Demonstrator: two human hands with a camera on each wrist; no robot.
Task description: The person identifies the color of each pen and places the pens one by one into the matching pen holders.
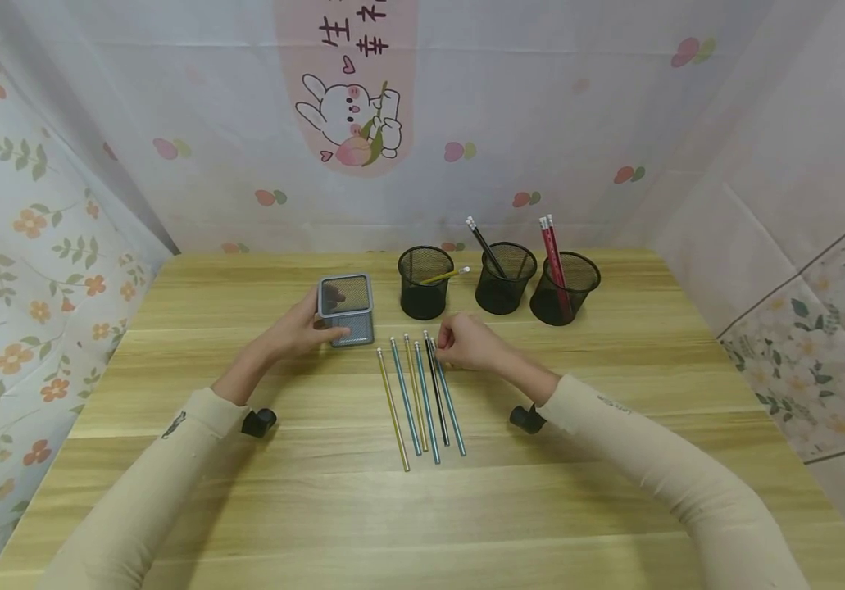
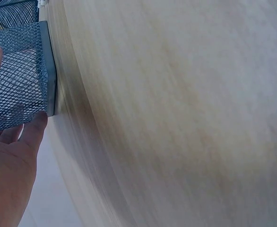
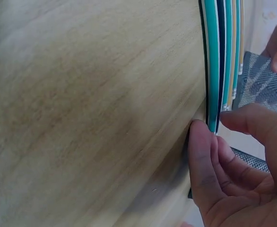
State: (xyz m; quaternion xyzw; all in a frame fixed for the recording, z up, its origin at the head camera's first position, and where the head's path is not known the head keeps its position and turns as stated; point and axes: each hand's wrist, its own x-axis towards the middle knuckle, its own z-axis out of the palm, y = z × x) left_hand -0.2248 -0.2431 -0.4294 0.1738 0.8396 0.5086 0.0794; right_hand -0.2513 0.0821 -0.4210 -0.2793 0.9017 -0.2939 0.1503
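My left hand (image 1: 300, 328) grips a grey square mesh pen holder (image 1: 353, 330), thumb on the near face and fingers at the far side. In the left wrist view the holder's base rim (image 2: 50, 71) is close to the table, with a fingertip at its corner. A row of pencils lies side by side: two yellow pencils (image 1: 392, 410), three blue pencils (image 1: 453, 410) and a black pencil (image 1: 440, 401). At the eraser end of the rightmost blue pencil, my right hand (image 1: 470, 342) has thumb and forefinger on either side, pinching it close to the black one.
Behind the row stand three round black mesh cups: one holds a yellow pencil (image 1: 444, 277), the middle cup (image 1: 499, 295) black pencils, the right cup (image 1: 551, 310) red pencils. A patterned curtain (image 1: 215, 123) hangs behind the wooden table (image 1: 304, 508).
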